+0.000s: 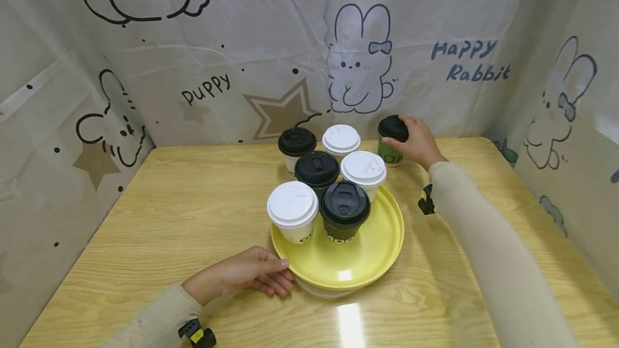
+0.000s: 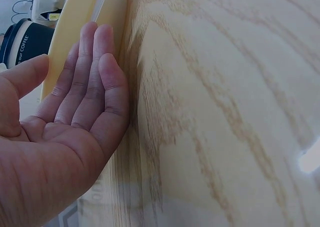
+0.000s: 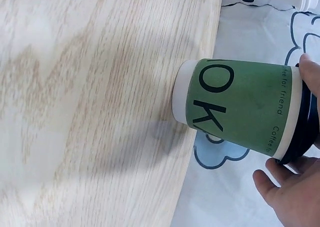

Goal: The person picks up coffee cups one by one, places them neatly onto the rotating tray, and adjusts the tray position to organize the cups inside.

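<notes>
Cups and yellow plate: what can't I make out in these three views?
- Head: rear white-lidded cup, lower body hidden by cups in front.
- Head: white base, mostly hidden by the yellow plate.
- Left wrist: dark cup, bottom hidden by the plate's rim.
- Right wrist: right hand, cut off by the right edge.
- Right wrist: green cup, contents hidden by its black lid.

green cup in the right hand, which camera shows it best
The right wrist view: the green cup is large there, its side readable. The head view shows it small, partly covered by the right hand; in the left wrist view I cannot make it out.
</notes>
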A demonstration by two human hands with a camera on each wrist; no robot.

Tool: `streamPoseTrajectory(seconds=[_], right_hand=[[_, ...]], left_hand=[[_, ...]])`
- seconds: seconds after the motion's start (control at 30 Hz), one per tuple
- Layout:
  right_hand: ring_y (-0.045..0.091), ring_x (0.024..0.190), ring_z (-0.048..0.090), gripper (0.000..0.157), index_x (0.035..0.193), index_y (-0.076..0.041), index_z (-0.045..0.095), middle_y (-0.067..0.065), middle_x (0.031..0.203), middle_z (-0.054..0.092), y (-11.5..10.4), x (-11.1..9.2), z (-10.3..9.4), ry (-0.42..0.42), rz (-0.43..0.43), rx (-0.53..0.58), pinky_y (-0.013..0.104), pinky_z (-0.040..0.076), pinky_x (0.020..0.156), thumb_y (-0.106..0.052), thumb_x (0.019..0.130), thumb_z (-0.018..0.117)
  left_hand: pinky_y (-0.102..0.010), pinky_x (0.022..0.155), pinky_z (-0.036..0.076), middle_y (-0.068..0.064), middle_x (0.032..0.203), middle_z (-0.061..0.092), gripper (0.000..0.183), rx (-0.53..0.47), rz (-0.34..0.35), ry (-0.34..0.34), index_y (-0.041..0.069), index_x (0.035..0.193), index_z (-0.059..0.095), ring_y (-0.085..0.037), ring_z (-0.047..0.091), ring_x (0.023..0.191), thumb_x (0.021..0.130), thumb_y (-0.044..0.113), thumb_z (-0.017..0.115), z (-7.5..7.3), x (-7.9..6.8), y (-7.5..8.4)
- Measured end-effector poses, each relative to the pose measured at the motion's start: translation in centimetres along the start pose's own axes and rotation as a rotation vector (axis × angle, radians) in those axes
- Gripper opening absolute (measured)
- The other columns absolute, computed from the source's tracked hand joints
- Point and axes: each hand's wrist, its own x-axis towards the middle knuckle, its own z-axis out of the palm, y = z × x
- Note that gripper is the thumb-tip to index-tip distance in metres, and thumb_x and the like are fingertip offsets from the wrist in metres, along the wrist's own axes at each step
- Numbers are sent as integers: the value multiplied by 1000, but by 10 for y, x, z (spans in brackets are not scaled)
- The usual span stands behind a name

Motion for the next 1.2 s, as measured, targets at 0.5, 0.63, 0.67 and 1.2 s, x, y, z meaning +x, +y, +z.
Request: streamPoseTrajectory(seconds=[0.5,0.63,0.67,1.2], right_hand=[[44,137,29,84,147,1,31,26,150,30,-2,-4,5,80,26,-2,55,24,111,-46,87,65],[45,136,30,84,147,2,32,27,149,31,0,-11,1,104,4,5,56,25,110,-48,88,64],[45,136,30,84,146,3,32,27,149,31,0,-13,-1,109,-5,7,57,25,110,-48,88,64],[45,128,39,78,142,2,41,25,143,39,-17,-77,-37,222,-174,-89,60,35,101,-39,84,72]], left_hand=[[-27,71,56,-16,97,72,44,2,2,11,-10,107,64,-17,71,83,99,31,51,1,-1,-1],[-27,71,56,-16,97,72,44,3,2,11,-10,107,64,-17,71,84,99,31,51,1,-1,-1],[-27,71,56,-16,97,72,44,3,1,10,-10,107,63,-17,71,84,100,31,51,1,-1,-1],[-26,71,56,-15,96,72,42,2,-2,19,-9,105,64,-17,71,83,100,30,51,1,0,-1]])
